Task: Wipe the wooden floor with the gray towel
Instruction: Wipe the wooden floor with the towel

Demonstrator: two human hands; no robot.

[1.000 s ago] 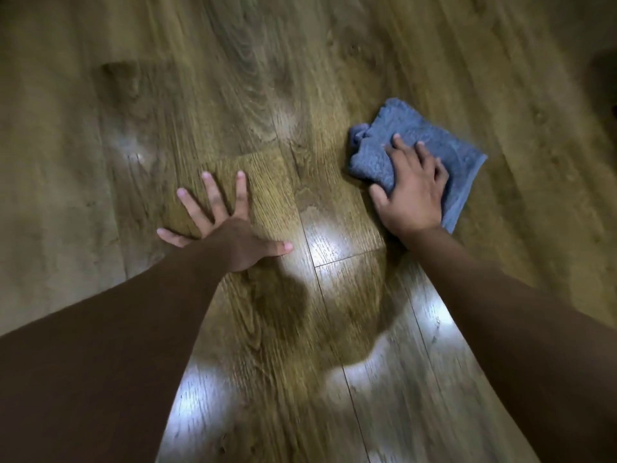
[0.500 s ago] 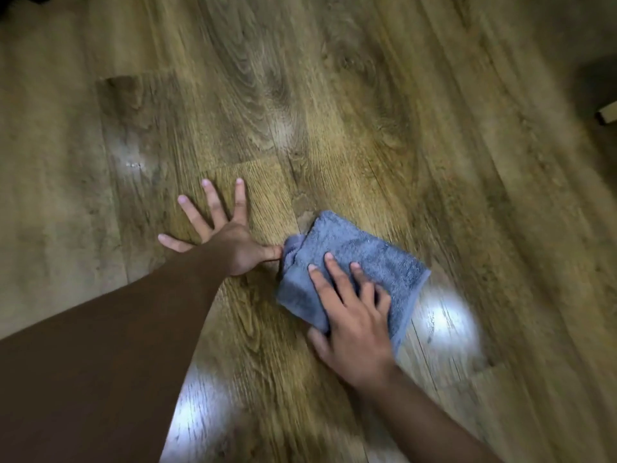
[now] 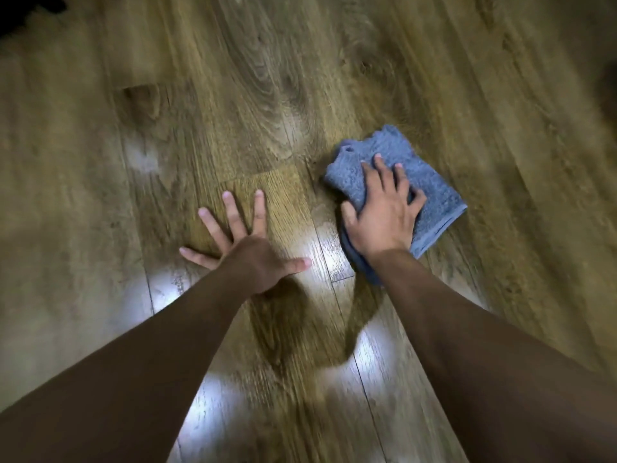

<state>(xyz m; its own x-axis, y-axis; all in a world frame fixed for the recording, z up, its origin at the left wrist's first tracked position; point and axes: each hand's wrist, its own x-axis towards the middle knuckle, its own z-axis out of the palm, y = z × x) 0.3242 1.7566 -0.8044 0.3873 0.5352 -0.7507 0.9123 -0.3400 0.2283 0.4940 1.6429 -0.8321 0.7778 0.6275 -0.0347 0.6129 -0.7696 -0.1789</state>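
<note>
At centre right of the frame, towel: the folded gray towel [image 3: 430, 185] lies flat on the wooden floor [image 3: 267, 78], its looped pile showing a blue-gray tone, one corner pointing toward the right edge and a bunched fold toward the upper left.
Right hand: the right hand [image 3: 384, 215] presses palm-down on the towel's middle, fingers [image 3: 379, 168] fairly close together and laid flat along the cloth, thumb at the towel's left edge; it pins the towel rather than clutching it.
Left hand: the left hand [image 3: 248, 252] sits left of centre, palm flat on bare planks, fingers fanned wide and thumb stretched toward the towel, holding nothing; it lies near the towel but apart from it.
Arms: both bare forearms enter from the bottom corners and converge toward the middle.
Floor: brown wood-grain planks run diagonally; a plank seam passes between the two hands; bright patches of reflected light show below and between the hands, and dark shadows fall beneath the wrists.
Upper left corner: a small dark shape, too blurred to identify.
Writing: no brand, label or lettering is legible on towel or floor.
Sharpness: the outer parts of the frame are blurred.
</note>
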